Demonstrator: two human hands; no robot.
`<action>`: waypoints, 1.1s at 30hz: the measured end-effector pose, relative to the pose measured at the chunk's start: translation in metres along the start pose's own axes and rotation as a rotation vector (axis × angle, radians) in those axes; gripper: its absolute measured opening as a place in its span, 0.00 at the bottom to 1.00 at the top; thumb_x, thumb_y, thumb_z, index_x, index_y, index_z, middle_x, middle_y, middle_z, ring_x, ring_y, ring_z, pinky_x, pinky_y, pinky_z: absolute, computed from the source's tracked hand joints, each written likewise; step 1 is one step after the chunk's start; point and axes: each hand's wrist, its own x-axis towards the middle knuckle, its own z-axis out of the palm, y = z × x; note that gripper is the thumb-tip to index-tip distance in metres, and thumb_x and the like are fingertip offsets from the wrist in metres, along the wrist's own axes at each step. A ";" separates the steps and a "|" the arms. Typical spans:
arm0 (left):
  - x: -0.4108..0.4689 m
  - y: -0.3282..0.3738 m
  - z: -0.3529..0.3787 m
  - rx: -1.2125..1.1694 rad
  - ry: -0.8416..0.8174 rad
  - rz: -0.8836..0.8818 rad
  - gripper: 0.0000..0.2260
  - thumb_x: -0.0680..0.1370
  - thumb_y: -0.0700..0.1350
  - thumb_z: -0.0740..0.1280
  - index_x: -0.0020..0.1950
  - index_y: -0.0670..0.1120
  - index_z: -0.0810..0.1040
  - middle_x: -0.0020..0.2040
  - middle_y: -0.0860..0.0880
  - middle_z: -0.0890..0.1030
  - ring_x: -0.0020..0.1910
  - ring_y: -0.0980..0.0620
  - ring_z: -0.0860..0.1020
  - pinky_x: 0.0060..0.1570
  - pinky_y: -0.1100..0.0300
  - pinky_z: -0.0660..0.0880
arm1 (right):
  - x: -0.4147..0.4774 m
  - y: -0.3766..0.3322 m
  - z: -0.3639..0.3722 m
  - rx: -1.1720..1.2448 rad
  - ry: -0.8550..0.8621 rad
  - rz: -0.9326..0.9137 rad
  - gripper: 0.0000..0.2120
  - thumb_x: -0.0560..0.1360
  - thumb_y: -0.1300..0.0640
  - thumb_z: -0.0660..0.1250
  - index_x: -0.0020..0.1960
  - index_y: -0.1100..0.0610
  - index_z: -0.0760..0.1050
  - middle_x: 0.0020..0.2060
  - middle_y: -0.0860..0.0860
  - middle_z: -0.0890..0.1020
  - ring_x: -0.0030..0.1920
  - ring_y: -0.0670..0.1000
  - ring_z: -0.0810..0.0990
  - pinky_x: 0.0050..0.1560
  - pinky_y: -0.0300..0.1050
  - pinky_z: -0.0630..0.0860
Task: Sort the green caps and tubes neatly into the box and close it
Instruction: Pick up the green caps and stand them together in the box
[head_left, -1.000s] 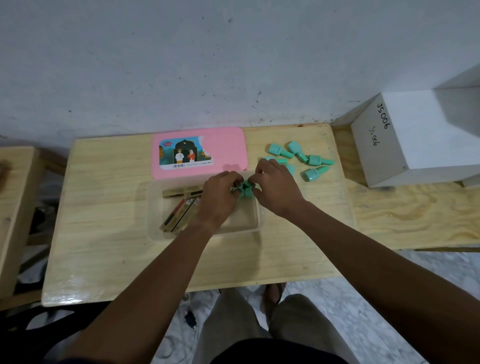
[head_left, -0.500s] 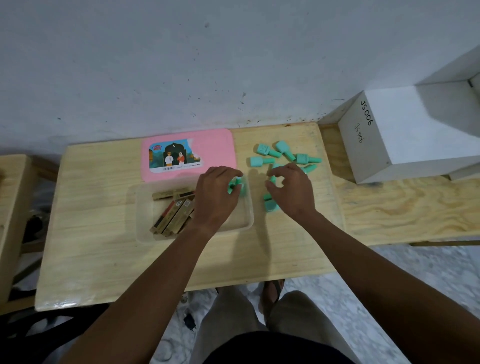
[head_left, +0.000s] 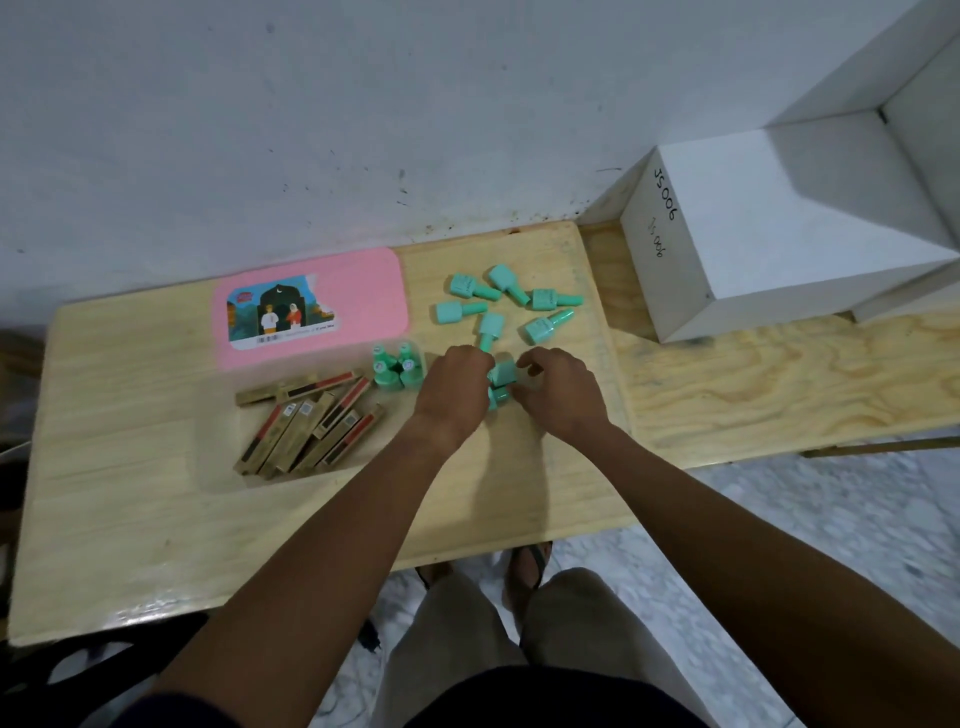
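Observation:
A clear plastic box (head_left: 215, 457) sits mid-table and holds several brown tubes (head_left: 306, 421). Two green caps (head_left: 396, 368) stand upright in its far right corner. Just right of the box, two more green caps (head_left: 501, 383) lie stacked close together between my hands. My left hand (head_left: 456, 387) pinches them from the left and my right hand (head_left: 562, 388) from the right. Several loose green caps (head_left: 511, 306) lie scattered behind my hands. The pink lid (head_left: 363, 291) lies flat behind the box, against the wall.
A white block (head_left: 779, 234) marked JS006 stands on the adjoining wooden bench at the right. The wall runs along the table's far edge. My knees and feet show below the table's front edge.
My left hand has come out of the box and moved right, leaving two green caps standing in its corner. Both hands now meet on two caps on the table.

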 end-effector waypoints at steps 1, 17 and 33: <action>0.003 0.001 0.000 0.007 -0.006 -0.023 0.12 0.77 0.37 0.64 0.59 0.42 0.79 0.56 0.41 0.80 0.57 0.40 0.77 0.55 0.48 0.73 | 0.001 0.000 0.001 0.002 0.010 0.002 0.16 0.69 0.50 0.73 0.55 0.52 0.77 0.50 0.49 0.81 0.49 0.51 0.79 0.45 0.46 0.75; 0.025 0.000 0.000 0.002 -0.081 -0.113 0.15 0.75 0.32 0.61 0.59 0.41 0.78 0.56 0.38 0.77 0.54 0.37 0.77 0.54 0.47 0.75 | 0.004 0.028 0.000 -0.054 -0.185 -0.160 0.12 0.70 0.57 0.73 0.53 0.53 0.81 0.48 0.52 0.83 0.49 0.53 0.80 0.49 0.47 0.76; -0.031 -0.040 -0.086 -0.425 0.226 0.015 0.05 0.74 0.42 0.73 0.48 0.44 0.86 0.42 0.49 0.86 0.38 0.56 0.82 0.43 0.68 0.74 | 0.003 -0.018 -0.067 0.257 -0.028 -0.173 0.09 0.68 0.61 0.75 0.48 0.53 0.83 0.41 0.49 0.84 0.37 0.44 0.82 0.44 0.39 0.78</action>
